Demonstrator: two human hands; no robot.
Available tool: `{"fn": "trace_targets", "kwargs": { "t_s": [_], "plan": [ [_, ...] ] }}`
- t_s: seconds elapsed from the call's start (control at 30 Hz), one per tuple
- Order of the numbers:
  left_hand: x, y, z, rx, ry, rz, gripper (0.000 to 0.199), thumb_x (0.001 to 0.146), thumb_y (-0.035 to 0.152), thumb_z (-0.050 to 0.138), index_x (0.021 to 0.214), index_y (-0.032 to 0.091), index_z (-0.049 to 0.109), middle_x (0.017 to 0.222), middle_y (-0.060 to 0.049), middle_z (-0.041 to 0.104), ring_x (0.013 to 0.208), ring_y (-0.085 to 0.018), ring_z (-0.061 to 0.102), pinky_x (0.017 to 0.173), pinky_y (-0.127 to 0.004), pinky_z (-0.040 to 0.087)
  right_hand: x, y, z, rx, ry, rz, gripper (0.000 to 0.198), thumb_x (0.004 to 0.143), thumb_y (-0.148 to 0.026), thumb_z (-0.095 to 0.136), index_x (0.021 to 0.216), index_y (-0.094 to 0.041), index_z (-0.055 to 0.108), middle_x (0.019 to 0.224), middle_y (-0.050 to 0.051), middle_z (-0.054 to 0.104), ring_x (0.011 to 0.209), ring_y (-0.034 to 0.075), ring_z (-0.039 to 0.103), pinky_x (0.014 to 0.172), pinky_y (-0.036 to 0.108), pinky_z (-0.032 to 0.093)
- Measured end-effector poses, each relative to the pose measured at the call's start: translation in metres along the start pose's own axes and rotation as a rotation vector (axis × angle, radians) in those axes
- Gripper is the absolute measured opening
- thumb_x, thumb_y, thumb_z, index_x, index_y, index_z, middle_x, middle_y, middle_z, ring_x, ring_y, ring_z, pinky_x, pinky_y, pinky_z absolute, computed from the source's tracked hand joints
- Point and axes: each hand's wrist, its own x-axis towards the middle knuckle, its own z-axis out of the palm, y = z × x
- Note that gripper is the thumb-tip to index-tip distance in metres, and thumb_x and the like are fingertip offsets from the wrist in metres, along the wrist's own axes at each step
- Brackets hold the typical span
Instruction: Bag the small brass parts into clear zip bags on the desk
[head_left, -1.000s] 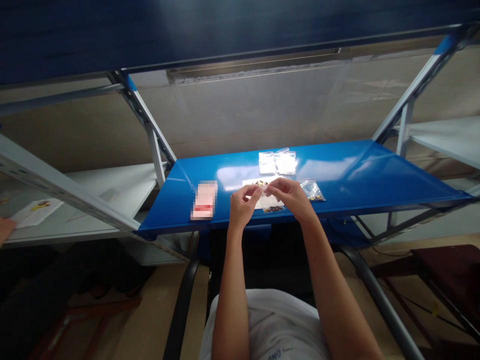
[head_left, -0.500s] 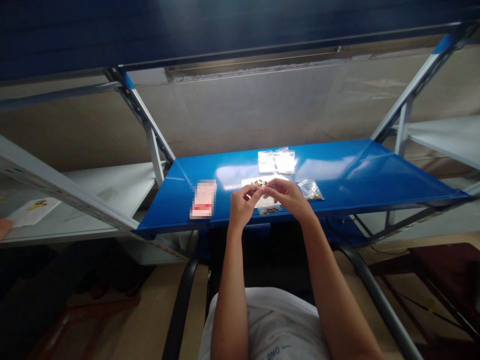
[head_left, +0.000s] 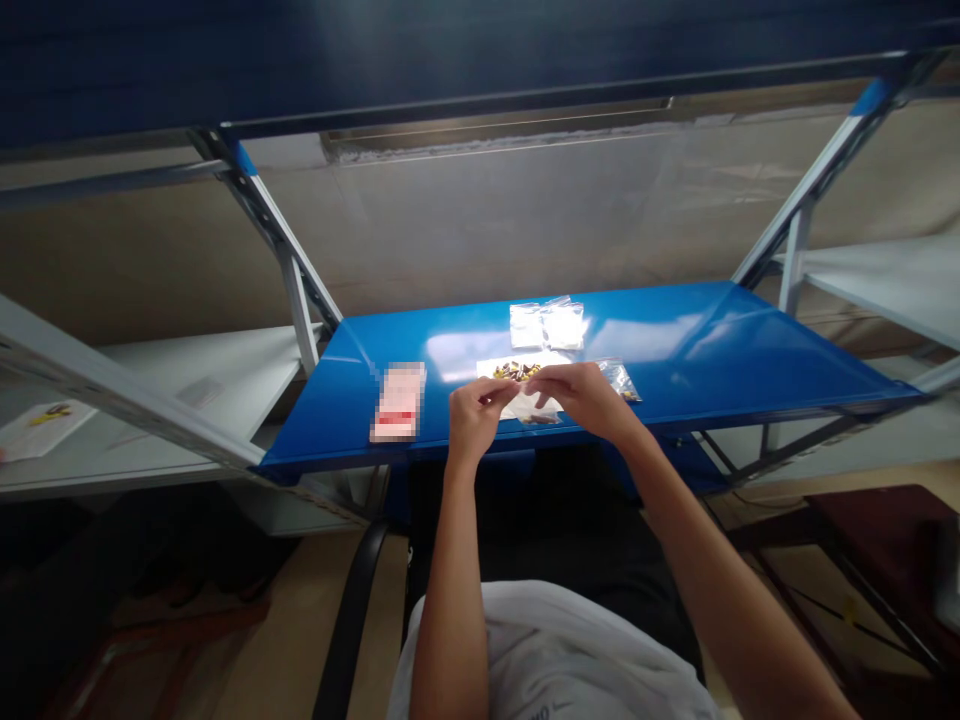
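My left hand and my right hand meet fingertip to fingertip over a white sheet. Both are closed in a pinch, and whatever lies between the fingers is too small to make out. Just behind the fingertips, a heap of small yellow and dark pieces rests on the sheet. Beside my right hand lies a clear plastic bag with some small pieces in it, partly covered by the hand. Below the hands, near the front edge, is another small bag with dark contents.
Shiny clear bags lie farther back on the blue table. A blurred-out pink and white item is at the left. Grey metal posts frame the table, and a white side shelf holds a sheet with yellow bits.
My hands have shifted slightly left in view, with the fingertips still together, and more of the heap shows behind them. The whole view has moved a little. At far left, another person's hand has left the view.
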Motion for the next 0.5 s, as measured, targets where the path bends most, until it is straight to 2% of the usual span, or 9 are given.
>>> {"fn": "trace_targets", "kwargs": {
  "t_s": [0.1,0.2,0.27,0.3,0.4,0.5],
  "plan": [
    [0.0,0.007,0.009,-0.043,-0.06,0.003,0.017,0.087,0.037,0.082,0.094,0.021,0.086,0.093,-0.007,0.083,0.086,-0.024,0.076,0.076,-0.032,0.057,-0.005,0.001,-0.021,-0.041,-0.018,0.002,0.026,0.095,-0.022,0.054,0.086,-0.02,0.078,0.078,0.003,0.08,0.071,0.02,0.078,0.069,0.029,0.055],
    [-0.002,0.017,0.026,-0.094,-0.157,-0.007,0.035,0.086,0.039,0.084,0.117,0.023,0.082,0.099,-0.007,0.083,0.09,-0.023,0.077,0.074,-0.029,0.058,-0.015,0.003,-0.045,-0.045,0.064,0.065,0.025,0.094,-0.026,0.056,0.086,-0.019,0.079,0.076,0.004,0.079,0.067,0.021,0.077,0.069,0.03,0.056],
    [-0.005,0.021,0.041,-0.123,-0.226,-0.015,0.046,0.086,0.036,0.085,0.129,0.024,0.076,0.1,-0.007,0.083,0.091,-0.022,0.077,0.074,-0.027,0.058,-0.024,0.004,-0.061,0.017,0.106,0.128,0.026,0.095,-0.036,0.061,0.088,-0.018,0.079,0.077,0.005,0.079,0.066,0.022,0.077,0.068,0.031,0.057],
    [-0.007,0.022,0.05,-0.132,-0.259,-0.019,0.044,0.087,0.034,0.084,0.128,0.023,0.075,0.098,-0.006,0.083,0.091,-0.022,0.078,0.076,-0.027,0.059,-0.029,0.005,-0.069,0.057,0.104,0.162,0.029,0.094,-0.043,0.064,0.091,-0.018,0.079,0.078,0.006,0.079,0.066,0.022,0.076,0.067,0.032,0.057],
    [-0.011,0.02,0.078,-0.184,-0.348,-0.027,0.016,0.093,0.026,0.076,0.108,0.019,0.079,0.087,-0.006,0.081,0.084,-0.02,0.078,0.079,-0.028,0.06,-0.047,0.013,-0.088,0.18,0.072,0.246,0.045,0.091,-0.059,0.07,0.108,-0.018,0.08,0.088,0.009,0.081,0.075,0.024,0.077,0.068,0.032,0.059],
    [-0.01,0.017,0.106,-0.26,-0.363,-0.07,0.008,0.095,0.023,0.072,0.098,0.018,0.077,0.082,-0.005,0.079,0.077,-0.018,0.077,0.073,-0.026,0.06,-0.069,0.029,-0.097,0.361,0.118,0.321,0.062,0.096,-0.072,0.057,0.126,-0.021,0.073,0.107,0.013,0.081,0.094,0.028,0.078,0.072,0.034,0.061]
  ]
}}
